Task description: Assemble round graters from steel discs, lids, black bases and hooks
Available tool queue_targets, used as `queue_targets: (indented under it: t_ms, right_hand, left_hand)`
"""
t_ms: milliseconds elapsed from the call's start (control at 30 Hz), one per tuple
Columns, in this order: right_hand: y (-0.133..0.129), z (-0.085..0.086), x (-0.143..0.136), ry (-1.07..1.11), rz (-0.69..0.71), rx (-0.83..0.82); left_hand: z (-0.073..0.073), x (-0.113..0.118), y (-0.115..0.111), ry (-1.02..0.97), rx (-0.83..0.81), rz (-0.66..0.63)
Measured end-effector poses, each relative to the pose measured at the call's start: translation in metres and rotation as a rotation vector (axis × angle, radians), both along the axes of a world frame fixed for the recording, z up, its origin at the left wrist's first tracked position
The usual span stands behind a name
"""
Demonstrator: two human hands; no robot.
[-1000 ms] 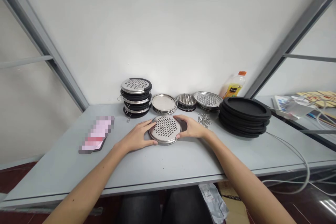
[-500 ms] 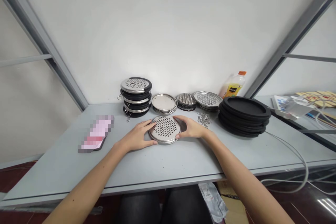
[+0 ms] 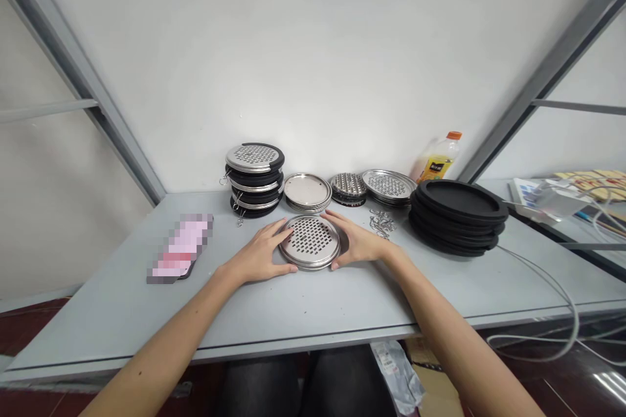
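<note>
A round silver metal plate with rows of slotted holes lies flat on the table in front of me, with a second metal rim showing beneath it. My left hand curves round its left side, one fingertip on the top face and the thumb at the near edge. On the opposite side, my right hand wraps the rim, fingers at the far edge and thumb at the near right. Just behind are a stack of plain metal discs and smaller toothed grater discs.
Black-edged slotted discs with clips are stacked at the back left. A phone lies left. Rightward are slotted metal trays, small metal clips, black rings, a bottle and a white cable.
My right thumb has slid from the plate's top edge down to its near rim. My left hand stays almost in place, and the view has shifted slightly.
</note>
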State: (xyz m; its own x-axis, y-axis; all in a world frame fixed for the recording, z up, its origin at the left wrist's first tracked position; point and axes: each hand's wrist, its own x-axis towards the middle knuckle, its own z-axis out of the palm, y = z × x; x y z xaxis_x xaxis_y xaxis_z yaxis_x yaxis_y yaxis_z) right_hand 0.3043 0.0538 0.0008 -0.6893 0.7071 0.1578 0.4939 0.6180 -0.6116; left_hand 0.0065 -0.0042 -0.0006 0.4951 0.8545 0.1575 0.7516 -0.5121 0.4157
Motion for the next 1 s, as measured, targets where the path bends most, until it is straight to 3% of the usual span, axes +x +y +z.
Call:
queue_targets:
  t_ms: [267, 1000]
  right_hand:
    - [-0.001, 0.002, -0.004, 0.033, 0.017, 0.054]
    - [-0.005, 0.001, -0.008, -0.004, -0.038, 0.133]
  left_hand:
    - [0.003, 0.007, -0.004, -0.028, 0.027, -0.064]
    - [0.003, 0.009, -0.004, 0.007, 0.009, -0.063]
